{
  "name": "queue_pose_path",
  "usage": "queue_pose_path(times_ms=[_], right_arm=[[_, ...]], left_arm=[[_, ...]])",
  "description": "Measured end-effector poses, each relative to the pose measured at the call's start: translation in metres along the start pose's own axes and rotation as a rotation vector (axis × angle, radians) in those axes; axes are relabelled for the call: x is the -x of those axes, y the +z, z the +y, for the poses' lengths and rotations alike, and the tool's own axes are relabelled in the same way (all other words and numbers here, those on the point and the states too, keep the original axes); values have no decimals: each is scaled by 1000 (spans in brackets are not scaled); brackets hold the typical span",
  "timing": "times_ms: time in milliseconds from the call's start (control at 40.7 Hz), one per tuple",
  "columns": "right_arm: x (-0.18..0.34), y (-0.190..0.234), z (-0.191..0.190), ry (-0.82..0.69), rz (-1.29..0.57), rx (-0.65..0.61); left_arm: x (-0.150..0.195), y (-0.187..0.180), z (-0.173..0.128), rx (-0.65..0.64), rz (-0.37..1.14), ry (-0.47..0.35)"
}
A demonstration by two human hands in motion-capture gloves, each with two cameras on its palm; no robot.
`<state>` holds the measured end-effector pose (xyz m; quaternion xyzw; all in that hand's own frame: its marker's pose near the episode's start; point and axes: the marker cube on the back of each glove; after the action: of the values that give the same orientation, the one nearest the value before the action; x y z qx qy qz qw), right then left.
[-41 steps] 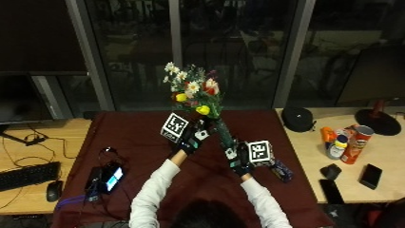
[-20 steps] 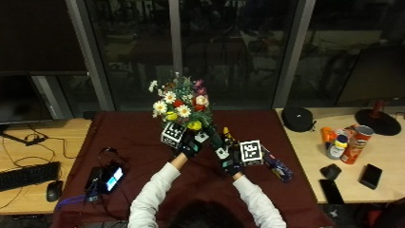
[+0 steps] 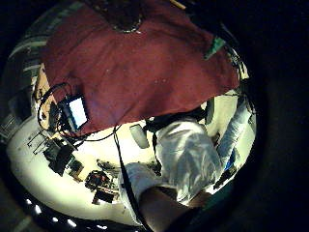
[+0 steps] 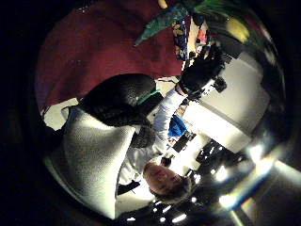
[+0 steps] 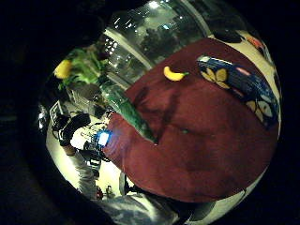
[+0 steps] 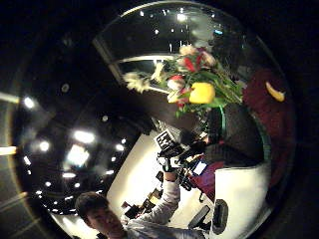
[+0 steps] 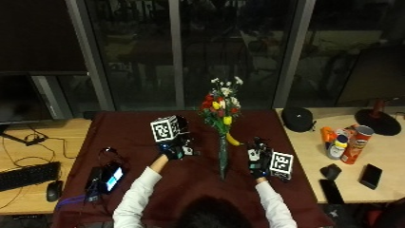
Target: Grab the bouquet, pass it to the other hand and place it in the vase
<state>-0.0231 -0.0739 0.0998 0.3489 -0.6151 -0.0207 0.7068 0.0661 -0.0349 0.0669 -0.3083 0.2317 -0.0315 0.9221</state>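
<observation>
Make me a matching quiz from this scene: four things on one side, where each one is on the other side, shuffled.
Things:
1. mixed flower bouquet with green wrapped stem
2. yellow banana
3. red cylindrical crisp tube
4. black computer keyboard

Places:
A. lying on the bare wooden table, at the person's left
B. upright between the left hand and the right hand
C. on the maroon cloth, just beside the bouquet's stem
D. standing on bare wood, at the person's right

Pairs: 1-B, 2-C, 3-D, 4-A
</observation>
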Motion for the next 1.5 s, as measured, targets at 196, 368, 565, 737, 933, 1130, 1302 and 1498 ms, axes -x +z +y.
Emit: queue_pose_path(times_ms=[196, 368, 565, 737, 933, 1130, 1302, 1498], right_arm=[[-38, -22, -2, 113, 80, -11], [-55, -14, -9, 176, 251, 103], [-38, 20, -25, 219, 477, 270], [-19, 56, -40, 295, 669, 429], [-20, 88, -52, 438, 865, 537], [-33, 115, -50, 553, 948, 593], [-34, 140, -43, 545, 930, 638], [-65, 152, -35, 729, 1114, 592]], left_arm=[[2, -19, 32, -138, -32, 32], [-3, -24, 41, -248, -155, 101], [-1, -18, 30, -281, -223, 105], [0, -19, 26, -344, -228, 160], [4, -21, 28, -411, -239, 191], [12, -19, 31, -437, -234, 210], [20, -17, 36, -440, -223, 219], [30, -14, 46, -418, -212, 227]])
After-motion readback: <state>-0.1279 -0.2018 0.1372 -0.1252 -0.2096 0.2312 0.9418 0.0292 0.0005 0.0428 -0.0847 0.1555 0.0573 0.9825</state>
